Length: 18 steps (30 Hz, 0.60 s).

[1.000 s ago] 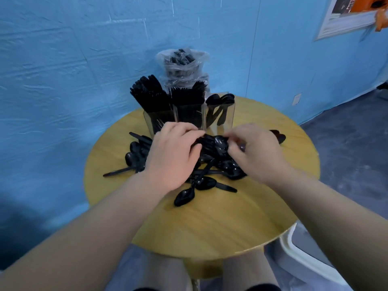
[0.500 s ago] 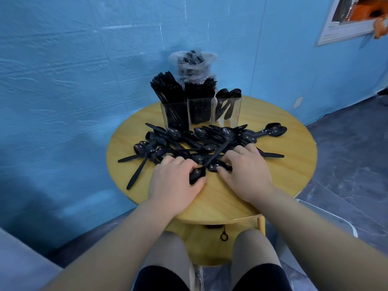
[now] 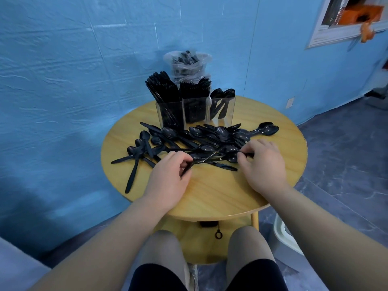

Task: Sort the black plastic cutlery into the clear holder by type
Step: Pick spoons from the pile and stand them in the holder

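Black spoons (image 3: 201, 141) heaped, left hand (image 3: 170, 175) pinching one, right hand (image 3: 262, 164) another

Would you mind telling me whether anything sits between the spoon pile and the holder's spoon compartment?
Nothing visible blocks it. The spoon pile lies directly in front of the clear holder, whose right compartment holds a few spoons and is open on top. Both the left hand and right hand are already gripping pieces in the pile.

One clear holder (image 3: 195, 110) with three compartments stands at the back of one round table (image 3: 220, 194). Behind the holder sits one plastic bag (image 3: 187, 61) of cutlery. In front of it lie too many overlapping black spoons (image 3: 195, 143) to count exactly, well over a dozen.
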Each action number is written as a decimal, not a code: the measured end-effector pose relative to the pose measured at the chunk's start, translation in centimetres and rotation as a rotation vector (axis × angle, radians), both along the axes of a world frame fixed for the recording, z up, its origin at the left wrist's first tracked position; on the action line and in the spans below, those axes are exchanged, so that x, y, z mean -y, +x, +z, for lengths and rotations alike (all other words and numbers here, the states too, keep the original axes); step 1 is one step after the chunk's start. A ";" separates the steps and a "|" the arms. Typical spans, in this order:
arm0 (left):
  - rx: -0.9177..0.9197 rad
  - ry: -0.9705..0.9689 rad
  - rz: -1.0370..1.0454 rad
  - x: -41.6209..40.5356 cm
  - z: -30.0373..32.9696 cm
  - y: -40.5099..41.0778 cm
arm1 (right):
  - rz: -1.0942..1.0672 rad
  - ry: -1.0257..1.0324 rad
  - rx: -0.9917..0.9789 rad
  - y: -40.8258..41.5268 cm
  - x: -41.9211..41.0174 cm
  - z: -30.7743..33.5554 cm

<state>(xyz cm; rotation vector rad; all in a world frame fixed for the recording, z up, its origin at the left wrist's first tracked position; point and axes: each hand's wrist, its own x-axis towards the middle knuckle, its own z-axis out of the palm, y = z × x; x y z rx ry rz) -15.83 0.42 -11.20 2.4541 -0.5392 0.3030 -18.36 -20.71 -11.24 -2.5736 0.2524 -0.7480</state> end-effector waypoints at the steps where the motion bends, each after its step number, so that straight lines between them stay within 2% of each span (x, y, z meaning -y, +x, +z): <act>1: 0.002 -0.044 0.002 -0.1 -0.1 0.0 | -0.004 -0.004 -0.012 0.2 0.2 0.0; 6: 0.045 -0.256 0.055 -0.4 0.2 0.2 | 0.024 -0.081 -0.165 0.7 0.2 -0.1; 11: 0.021 -0.448 0.101 0.4 1.9 1.3 | 0.030 -0.029 -0.167 0.8 0.2 0.2; 18: 0.055 -0.511 0.114 1.8 4.6 3.0 | 0.033 0.087 -0.171 0.7 0.2 0.7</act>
